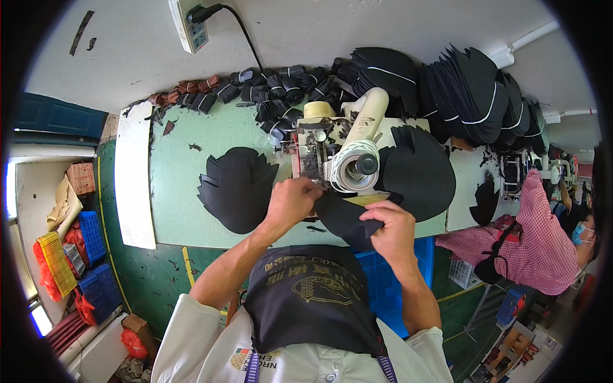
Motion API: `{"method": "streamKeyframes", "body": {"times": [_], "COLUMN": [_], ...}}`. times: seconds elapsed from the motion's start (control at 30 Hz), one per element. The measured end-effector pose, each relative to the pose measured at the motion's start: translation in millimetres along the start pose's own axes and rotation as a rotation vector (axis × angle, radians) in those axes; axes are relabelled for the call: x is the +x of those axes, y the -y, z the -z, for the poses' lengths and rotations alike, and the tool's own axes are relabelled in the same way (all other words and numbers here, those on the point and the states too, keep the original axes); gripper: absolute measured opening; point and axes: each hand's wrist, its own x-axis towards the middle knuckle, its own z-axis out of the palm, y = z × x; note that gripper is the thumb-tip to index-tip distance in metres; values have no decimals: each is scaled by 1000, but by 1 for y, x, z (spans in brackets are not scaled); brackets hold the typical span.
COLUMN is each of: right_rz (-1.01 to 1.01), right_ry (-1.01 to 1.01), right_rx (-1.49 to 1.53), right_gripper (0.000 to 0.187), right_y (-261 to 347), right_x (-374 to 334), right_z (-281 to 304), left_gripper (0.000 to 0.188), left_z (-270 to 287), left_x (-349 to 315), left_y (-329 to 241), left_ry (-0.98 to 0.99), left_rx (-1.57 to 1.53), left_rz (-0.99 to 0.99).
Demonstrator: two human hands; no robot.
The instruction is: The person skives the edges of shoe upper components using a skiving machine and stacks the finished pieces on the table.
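Black sheet piece (348, 220) lies at the near side of the machine (371, 112); we judge it light, thin and pliable, best held by opposite edges. We see the right hand (392, 231) pinching its right edge, the left hand (294, 201) with fingers bunched at its far-left corner (grip or mere touch, we cannot tell). Farther out, we note a blue crate (423, 255) below the table (172, 191), contents unclear, and a yellow basket (56, 265) against red bags (48, 281).

Smooth, matt black piece (348, 219), glossy metal machine (370, 113), plastic crate (385, 287).
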Motion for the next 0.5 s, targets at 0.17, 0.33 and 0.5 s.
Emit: {"method": "streamKeyframes", "body": {"times": [0.17, 0.33, 0.5], "right_rz": [-38, -54, -85], "right_ry": [73, 50, -92], "right_rx": [-43, -83, 10], "right_gripper": [26, 25, 33], "right_y": [10, 11, 15], "right_x": [-3, -1, -1], "right_z": [-9, -4, 51], "left_gripper": [20, 19, 18], "left_z": [16, 1, -22], "left_x": [4, 12, 3], "left_y": [3, 8, 22], "left_ry": [72, -85, -113], "left_rx": [-27, 58, -68], "left_rz": [16, -78, -40]}}
